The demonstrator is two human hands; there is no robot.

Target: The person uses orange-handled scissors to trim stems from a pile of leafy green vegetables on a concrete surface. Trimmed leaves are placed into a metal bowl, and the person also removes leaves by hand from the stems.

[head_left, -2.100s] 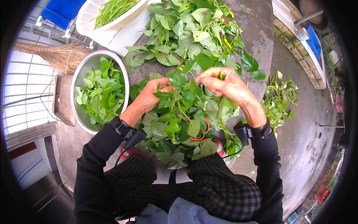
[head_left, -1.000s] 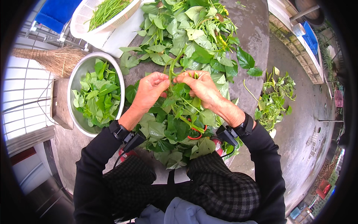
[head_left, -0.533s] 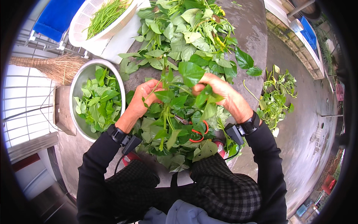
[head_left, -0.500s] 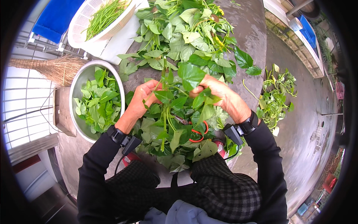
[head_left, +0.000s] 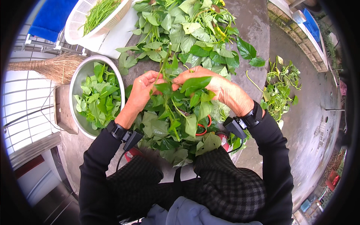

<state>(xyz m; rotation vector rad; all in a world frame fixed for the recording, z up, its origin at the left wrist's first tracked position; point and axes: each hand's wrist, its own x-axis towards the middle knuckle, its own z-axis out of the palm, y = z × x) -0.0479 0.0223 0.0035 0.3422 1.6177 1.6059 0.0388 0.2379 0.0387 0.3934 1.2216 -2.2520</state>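
Note:
My left hand is closed, fingers pinched round an upright leafy vine stem. My right hand comes close from the other side, its thumb and fingers pinched on green leaves by the same stem. The exact spot it grips is partly covered by foliage. Below both hands, a heap of cut leafy vines lies between my feet. Red-handled scissors rest in that heap, mostly covered by leaves. To the left of my left hand stands a metal basin with loose green leaves in it.
Ahead lies a large pile of leafy vines. A white plastic basket of green stems stands at the far left, near a straw broom. More vines lie on the concrete floor at right, beyond a ledge.
My right hand has moved left, closer to my left hand, and the big leaf by its fingers now tilts flatter. My left hand keeps its hold on the stem.

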